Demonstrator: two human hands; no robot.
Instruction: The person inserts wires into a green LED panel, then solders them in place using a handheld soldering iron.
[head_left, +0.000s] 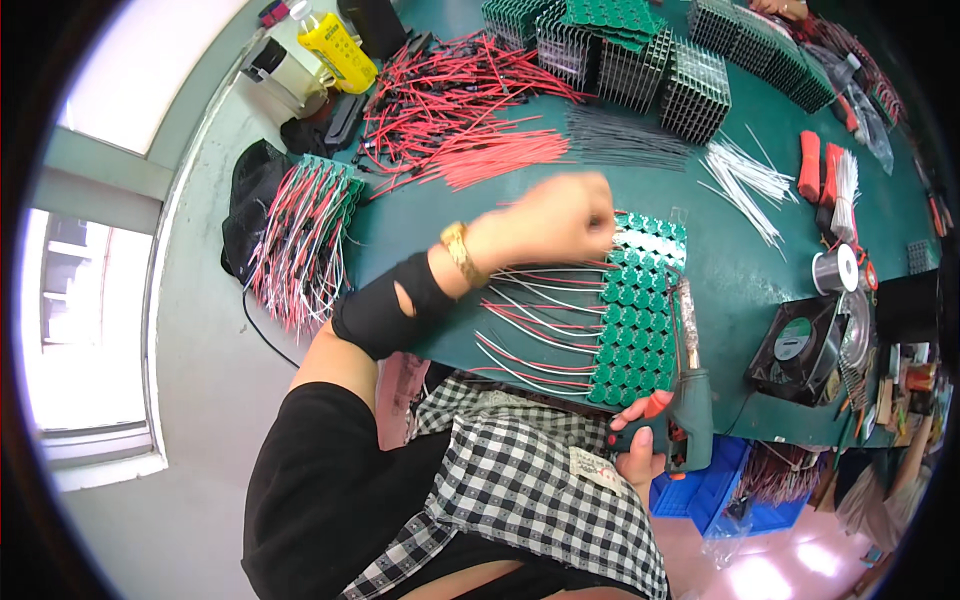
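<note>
Hands at work over a green battery pack (640,320) lying on the near edge of a dark green workbench (740,270). The person's left hand (560,218), blurred by motion, hovers curled at the far left corner of the pack, fingers drawn together; whether it pinches one of the wires cannot be told. A gold bracelet (458,252) circles that wrist above a torn black arm sleeve (390,305). Red and white lead wires (530,325) fan from the pack's left side toward the person. The right hand (640,450) is wrapped tight around the grip of a green soldering gun (692,420), whose barrel lies along the pack's right edge, tip pointing away from the body.

Farther back on the bench lie a heap of loose red wires (460,100), a bundle of black wires (620,140) and a scatter of white wires (745,180), with stacked battery holders (650,60) behind them. A finished pack with hanging wires (305,225) sits at the bench's left end. A solder spool (835,270) and a small black fan (800,345) stand to the right of the pack. A yellow bottle (335,45) rests near the window ledge. A black-and-white checked cloth (520,490) covers the person's lap.
</note>
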